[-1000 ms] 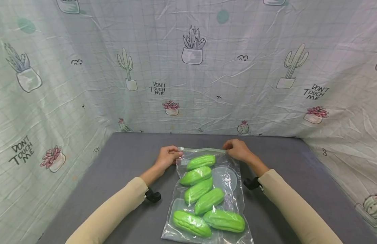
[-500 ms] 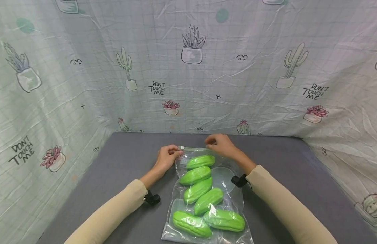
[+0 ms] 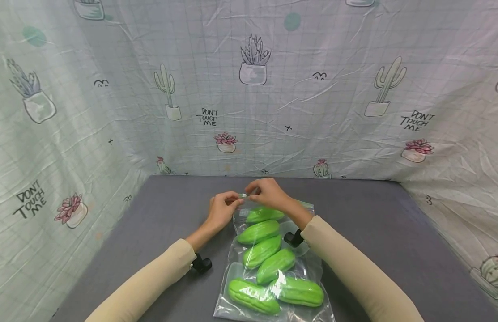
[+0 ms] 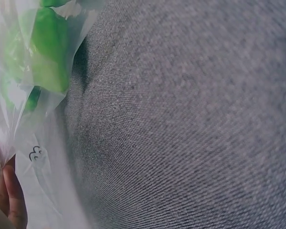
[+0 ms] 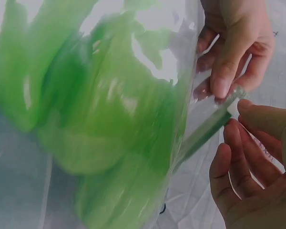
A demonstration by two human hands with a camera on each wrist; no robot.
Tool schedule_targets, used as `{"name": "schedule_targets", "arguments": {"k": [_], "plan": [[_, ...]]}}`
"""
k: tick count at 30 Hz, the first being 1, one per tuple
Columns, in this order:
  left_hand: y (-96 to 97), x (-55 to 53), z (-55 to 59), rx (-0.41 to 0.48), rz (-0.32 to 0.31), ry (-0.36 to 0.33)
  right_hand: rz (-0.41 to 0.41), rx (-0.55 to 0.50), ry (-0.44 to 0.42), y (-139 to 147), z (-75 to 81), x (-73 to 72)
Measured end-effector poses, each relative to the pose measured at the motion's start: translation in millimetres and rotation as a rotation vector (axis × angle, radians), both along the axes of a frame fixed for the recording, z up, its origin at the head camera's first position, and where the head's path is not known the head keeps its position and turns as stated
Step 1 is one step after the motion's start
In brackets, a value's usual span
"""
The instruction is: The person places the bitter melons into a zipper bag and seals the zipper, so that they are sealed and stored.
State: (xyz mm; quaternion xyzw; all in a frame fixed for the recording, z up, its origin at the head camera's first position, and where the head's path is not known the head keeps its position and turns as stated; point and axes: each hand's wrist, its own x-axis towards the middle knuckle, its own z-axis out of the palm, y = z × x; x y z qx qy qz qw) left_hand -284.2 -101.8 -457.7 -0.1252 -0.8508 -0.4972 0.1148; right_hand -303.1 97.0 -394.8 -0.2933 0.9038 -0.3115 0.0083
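A clear slider zip bag (image 3: 228, 286) lies lengthwise on the table, with several plump, ridged green gourd-like pieces (image 3: 261, 251) inside. In the head view my left hand (image 3: 221, 209) pinches the bag's top left corner. My right hand (image 3: 269, 195) reaches across the top edge to that same corner. Thumb and index finger of the right hand pinch the small white slider (image 5: 232, 108) on the green-tinted zip strip (image 5: 205, 132), as the right wrist view shows. The left hand's fingertips (image 4: 14, 191) hold the bag's film at the edge of the left wrist view.
A round translucent lid-like disc (image 3: 287, 226) and a pale flat piece (image 3: 234, 270) show through the bag. The dark grey table (image 3: 168, 223) extends on both sides. A printed cloth (image 3: 297, 98) with potted plants hangs behind and at the sides.
My right hand has slid left along the bag's top edge, from the right corner to the slider at the left corner. The left hand has stayed in place, and the bag lies nearly unmoved.
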Motion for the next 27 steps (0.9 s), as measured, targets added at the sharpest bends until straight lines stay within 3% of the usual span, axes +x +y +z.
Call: {"name": "schedule_targets", "arguments": {"k": [18,27], "plan": [[0.6,5.9,8.7,-0.145,0.006,0.093,0.003,0.023,0.028,-13,1.3,1.5],[-2.3,4.9,7.6,-0.118,0.002,0.094,0.007,0.075,0.017,-11,0.7,-1.9]]}}
